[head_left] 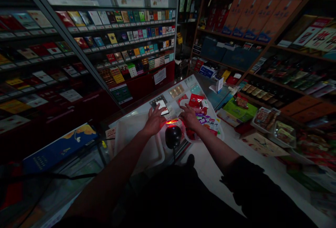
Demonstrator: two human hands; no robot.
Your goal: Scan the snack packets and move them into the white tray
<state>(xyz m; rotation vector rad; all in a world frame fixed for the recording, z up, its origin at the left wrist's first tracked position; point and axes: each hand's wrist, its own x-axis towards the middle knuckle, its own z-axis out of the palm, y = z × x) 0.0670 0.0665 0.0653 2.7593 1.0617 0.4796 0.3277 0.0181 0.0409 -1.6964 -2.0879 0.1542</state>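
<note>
A black scanner (173,137) stands at the counter's near edge, with a bright red-orange glow (172,121) just beyond it. Left of that glow is my left hand (154,120), fingers spread beside a phone (162,107) with a lit white screen. My right hand (189,118) hovers at the left rim of a white basket (222,135), its fingers apart and partly bent. Red and purple snack packets (207,120) lie in that basket. No held thing can be made out in either hand; the gap between them is dim and partly glare.
A white plastic tray (123,144) lies on the glass counter to the left. Beside it is a blue gift box (60,147). Cigarette shelves (131,35) line the far wall. On the right are a green box (233,111), snack tubs (265,116) and bottle shelves.
</note>
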